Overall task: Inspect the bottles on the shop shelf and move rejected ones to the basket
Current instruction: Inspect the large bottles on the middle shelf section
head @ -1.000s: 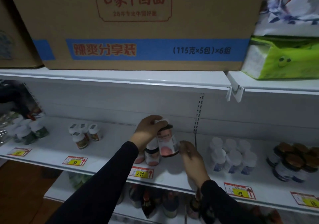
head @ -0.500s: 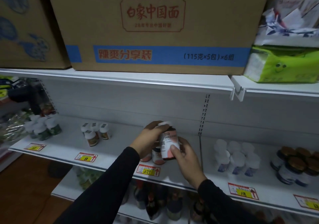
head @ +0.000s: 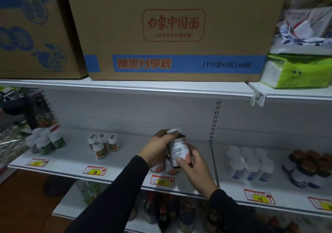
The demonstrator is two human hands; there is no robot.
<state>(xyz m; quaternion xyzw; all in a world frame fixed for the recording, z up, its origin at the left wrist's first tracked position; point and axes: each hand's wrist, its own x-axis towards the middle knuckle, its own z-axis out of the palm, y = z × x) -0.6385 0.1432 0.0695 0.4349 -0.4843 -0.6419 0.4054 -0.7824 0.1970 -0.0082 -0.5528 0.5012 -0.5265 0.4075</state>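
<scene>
A dark bottle [head: 177, 150] with a white cap and a pink-and-white label is held just above the white shelf [head: 125, 162], a little tilted. My left hand [head: 158, 150] grips it near the cap and upper body. My right hand [head: 194, 164] grips its lower part, thumb across the label. Two like bottles [head: 166, 168] stand on the shelf right behind my hands, partly hidden. No basket is in view.
Green-labelled bottles [head: 46, 143] and brown ones [head: 104, 144] stand to the left, white bottles [head: 249, 162] and dark-capped jars [head: 309, 168] to the right. Big cardboard boxes [head: 172, 35] fill the shelf above. More bottles [head: 167, 213] stand on the shelf below.
My right hand has closed round the bottle's lower part. The bottle has turned, showing small print. The camera has shifted, so the shelf sits further right in view.
</scene>
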